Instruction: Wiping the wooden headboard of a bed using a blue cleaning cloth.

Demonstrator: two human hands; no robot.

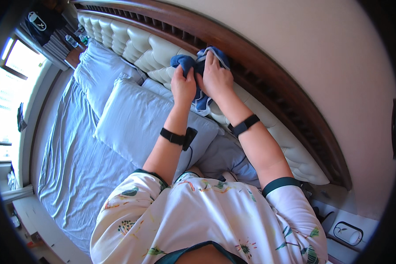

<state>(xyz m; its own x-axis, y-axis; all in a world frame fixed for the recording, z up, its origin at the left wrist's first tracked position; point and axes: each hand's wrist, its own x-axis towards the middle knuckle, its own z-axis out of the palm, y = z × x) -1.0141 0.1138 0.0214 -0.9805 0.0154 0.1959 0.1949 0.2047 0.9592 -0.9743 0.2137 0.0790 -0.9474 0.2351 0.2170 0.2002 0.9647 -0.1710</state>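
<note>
A blue cloth (pixel 203 103) with a pale edge is bunched between my two hands in front of the headboard. My left hand (pixel 184 86) pinches one gathered end of it between thumb and fingers. With its fingers laid over the other part of the cloth, my right hand (pixel 217 74) is at the wooden top rail (pixel 250 44) of the headboard. Whether the cloth presses against the wood there is hard to tell. Below the rail runs the cream tufted headboard panel (pixel 137 41). Each wrist wears a black strap.
Light blue pillows (pixel 145 115) lean along the headboard on a bed with a rumpled blue sheet (pixel 82 158). Plastic bottles (pixel 71 40) stand on a bedside table at the far end. A bright window (pixel 11 89) is at left, a lamp (pixel 348 233) at lower right.
</note>
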